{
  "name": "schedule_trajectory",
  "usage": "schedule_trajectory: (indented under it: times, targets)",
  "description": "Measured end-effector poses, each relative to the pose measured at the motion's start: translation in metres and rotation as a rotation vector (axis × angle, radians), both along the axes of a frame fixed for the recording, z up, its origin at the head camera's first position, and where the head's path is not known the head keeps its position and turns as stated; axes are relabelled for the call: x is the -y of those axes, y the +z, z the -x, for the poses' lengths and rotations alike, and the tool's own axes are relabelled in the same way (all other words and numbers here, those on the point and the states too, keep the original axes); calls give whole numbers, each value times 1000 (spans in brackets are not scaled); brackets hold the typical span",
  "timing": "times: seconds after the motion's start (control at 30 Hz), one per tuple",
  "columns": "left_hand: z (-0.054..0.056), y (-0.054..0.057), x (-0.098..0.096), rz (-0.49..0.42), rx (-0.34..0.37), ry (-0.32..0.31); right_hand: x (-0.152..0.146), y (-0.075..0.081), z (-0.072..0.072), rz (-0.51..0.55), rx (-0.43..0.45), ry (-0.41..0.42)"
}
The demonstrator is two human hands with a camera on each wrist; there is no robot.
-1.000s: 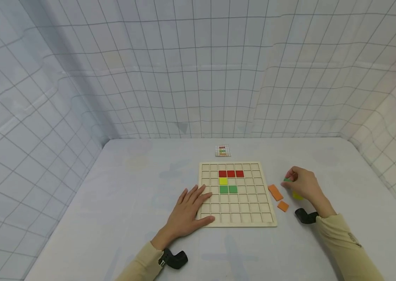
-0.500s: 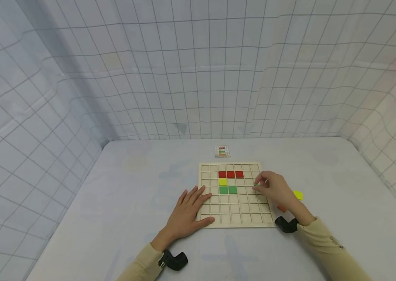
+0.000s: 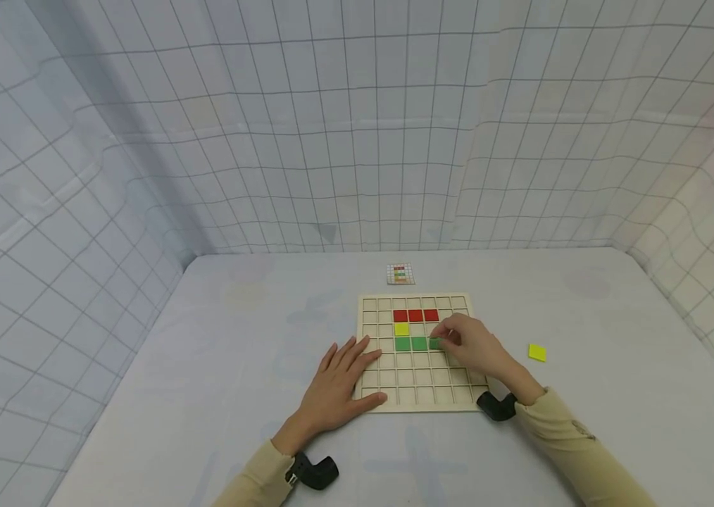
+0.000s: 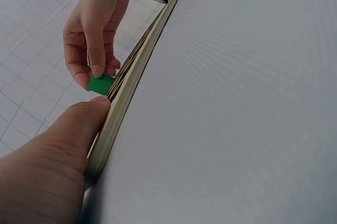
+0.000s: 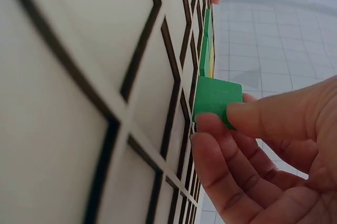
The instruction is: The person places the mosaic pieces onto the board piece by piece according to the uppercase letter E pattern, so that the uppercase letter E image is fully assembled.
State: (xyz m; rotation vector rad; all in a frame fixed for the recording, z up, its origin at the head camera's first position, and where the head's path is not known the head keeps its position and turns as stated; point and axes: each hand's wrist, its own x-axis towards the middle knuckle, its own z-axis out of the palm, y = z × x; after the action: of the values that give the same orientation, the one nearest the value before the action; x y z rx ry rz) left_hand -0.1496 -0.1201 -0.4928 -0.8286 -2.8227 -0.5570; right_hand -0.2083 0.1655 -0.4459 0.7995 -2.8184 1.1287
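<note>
A green square tile (image 5: 218,99) is pinched between the thumb and fingers of my right hand (image 3: 472,345). In the right wrist view it stands tilted, one edge at the grid board. On the pale grid board (image 3: 417,407) lie a row of red tiles (image 3: 416,315), one yellow tile (image 3: 401,329) below them, and two green tiles (image 3: 410,344) just left of the held one. My left hand (image 3: 334,387) rests with spread, straight fingers on the board's left edge; its thumb (image 4: 79,121) shows at the rim in the left wrist view.
A small card (image 3: 401,274) printed with a coloured grid lies behind the board. To the right, a loose yellow tile (image 3: 537,352) lies on the white table (image 3: 255,338). Grid-patterned curtains (image 3: 357,141) surround the table. The right forearm covers the area beside the board.
My right hand has carried the green tile leftward from beside the loose tiles to the board, by the two green tiles. The orange tiles are now hidden behind it. My left hand stays put.
</note>
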Motion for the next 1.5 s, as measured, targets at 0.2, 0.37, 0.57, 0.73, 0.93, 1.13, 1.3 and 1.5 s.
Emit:
schedule_trajectory:
  times: [0.2, 0.37, 0.57, 0.73, 0.93, 1.13, 1.3, 1.5]
  targets:
    - [-1, 0, 1, -3, -12, -3, 4, 0, 2, -68, -40, -49]
    - [-2, 0, 0, -21, -3, -12, 5, 3, -1, -133, -31, -120]
    - [-3, 0, 0, -24, -5, -12, 8, 8, -4, -179, -33, -157]
    - [-2, -2, 1, -22, -15, -15, 8, 7, -4, -189, -62, -157]
    - [-2, -2, 0, -21, -12, -18, 6, 5, -5, -183, -46, -150]
    - [0, -2, 1, -16, -4, -14, 4, 4, -4, -190, -73, -105]
    - [0, 0, 1, -23, -1, -17, -4, 5, -3, -188, -67, -129]
    - [0, 1, 1, -25, -5, -24, -29, 11, -6, -157, -35, -199]
